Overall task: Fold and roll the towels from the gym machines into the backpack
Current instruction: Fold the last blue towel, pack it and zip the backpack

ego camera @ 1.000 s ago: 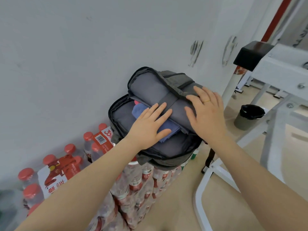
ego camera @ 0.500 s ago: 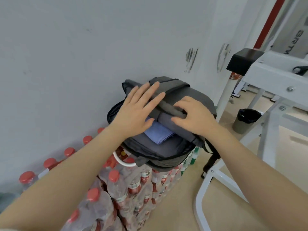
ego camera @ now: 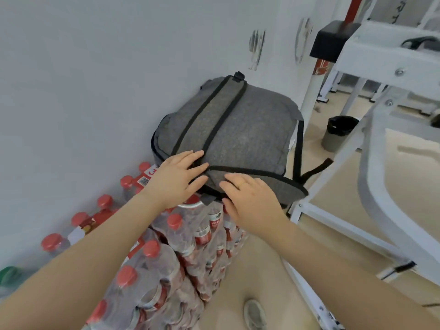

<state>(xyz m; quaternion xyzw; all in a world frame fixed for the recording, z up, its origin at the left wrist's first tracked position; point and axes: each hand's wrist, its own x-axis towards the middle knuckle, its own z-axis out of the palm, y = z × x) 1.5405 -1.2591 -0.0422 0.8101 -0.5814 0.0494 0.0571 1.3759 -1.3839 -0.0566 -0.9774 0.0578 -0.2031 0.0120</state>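
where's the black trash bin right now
In the head view, the black trash bin stands on the floor at right, beyond the grey backpack, behind the white machine frame.

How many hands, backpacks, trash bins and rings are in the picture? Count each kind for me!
Hands: 2, the left hand and the right hand
Backpack: 1
Trash bin: 1
Ring: 1
Total: 5
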